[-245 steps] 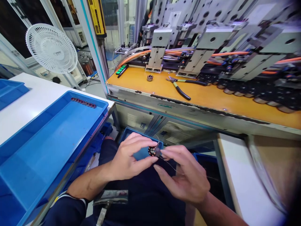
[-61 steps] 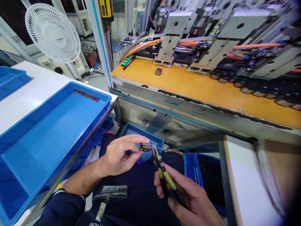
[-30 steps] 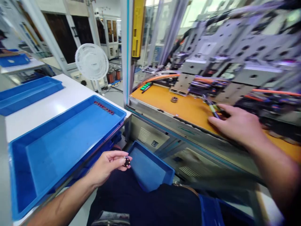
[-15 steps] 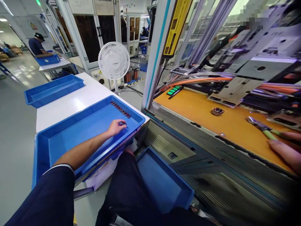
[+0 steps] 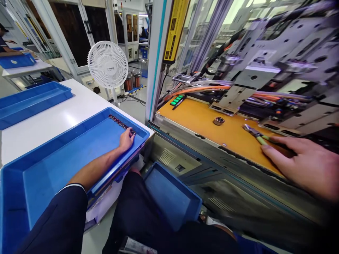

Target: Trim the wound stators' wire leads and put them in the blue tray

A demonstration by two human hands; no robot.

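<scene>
My left hand (image 5: 125, 141) is closed on a small wound motor stator (image 5: 132, 132) inside the large blue tray (image 5: 71, 132). It holds the stator at the near end of a row of similar stators (image 5: 118, 121) along the tray's right part. My right hand (image 5: 304, 164) grips wire cutters (image 5: 255, 133) with green handles, just over the orange work surface (image 5: 196, 118) of the machine. The cutters' jaws point left, towards a single copper-wound stator (image 5: 218, 121) standing on that surface.
Metal fixtures (image 5: 233, 95) with orange and clear hoses stand behind the orange surface. Another blue tray (image 5: 34, 102) lies farther back on the white table (image 5: 79, 100). A white fan (image 5: 108, 65) stands beyond. Below, between table and machine, is a lower blue bin (image 5: 172, 194).
My left hand has moved the stator up against the end of the row. More of my right hand and the cutters shows as the view has turned right.
</scene>
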